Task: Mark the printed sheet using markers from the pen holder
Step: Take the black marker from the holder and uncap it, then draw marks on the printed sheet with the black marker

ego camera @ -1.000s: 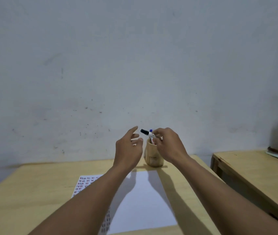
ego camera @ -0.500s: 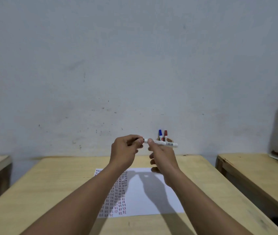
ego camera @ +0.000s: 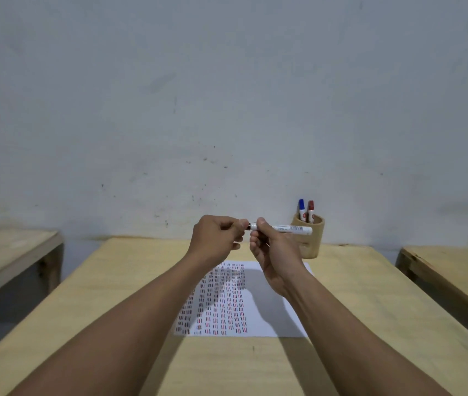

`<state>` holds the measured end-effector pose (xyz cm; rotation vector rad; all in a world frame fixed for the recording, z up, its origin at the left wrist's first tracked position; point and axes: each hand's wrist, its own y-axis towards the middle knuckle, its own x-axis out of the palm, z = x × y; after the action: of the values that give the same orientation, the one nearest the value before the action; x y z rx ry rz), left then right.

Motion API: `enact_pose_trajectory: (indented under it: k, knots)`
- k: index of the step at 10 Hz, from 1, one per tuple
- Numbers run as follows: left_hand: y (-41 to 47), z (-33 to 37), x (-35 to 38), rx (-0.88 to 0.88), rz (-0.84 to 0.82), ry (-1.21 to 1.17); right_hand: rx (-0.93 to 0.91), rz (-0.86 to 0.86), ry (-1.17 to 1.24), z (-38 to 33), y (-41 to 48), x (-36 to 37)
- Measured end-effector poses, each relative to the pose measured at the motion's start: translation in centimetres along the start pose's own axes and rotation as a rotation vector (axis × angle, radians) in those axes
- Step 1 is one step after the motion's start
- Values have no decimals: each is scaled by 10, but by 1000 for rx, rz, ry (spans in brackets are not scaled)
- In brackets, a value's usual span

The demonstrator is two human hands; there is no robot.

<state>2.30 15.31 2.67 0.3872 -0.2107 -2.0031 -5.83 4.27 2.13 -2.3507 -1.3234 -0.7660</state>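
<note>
Above wooden desk (ego camera: 355,284), printed sheet (ego camera: 267,315), both hands on marker (ego camera: 289,229), cap seemingly hidden.

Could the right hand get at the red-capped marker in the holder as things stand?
Probably not at once: the right hand is gripping a white marker. The red-capped marker stands exposed in the pen holder, nothing blocking it.
</note>
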Motion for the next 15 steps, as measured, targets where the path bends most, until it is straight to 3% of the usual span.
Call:
enact_pose_trajectory:
  k: [2,4,6,8,11,12,13,15]
  knots:
    - [5,-20,-26,-95,35,43,-9,40,-83,8,8,-6]
    - [2,-53,-60,-117,152,514,15,67,-227,18,8,-4]
    - [-1,-78,-77,-248,219,627,12,50,-343,25,7,0]
    - [-4,-95,-74,-191,160,910,-11,70,-466,27,12,-9]
    - [-42,-95,-85,-178,169,951,-114,55,-674,29,9,-30]
    - [-52,-102,-92,-217,81,1025,-180,72,-908,34,6,-38]
    - [-57,-107,-92,-286,-112,1096,-202,111,-1061,44,2,-46]
    - [-64,-110,-92,-276,-204,1174,-223,189,-1135,59,1,-56]
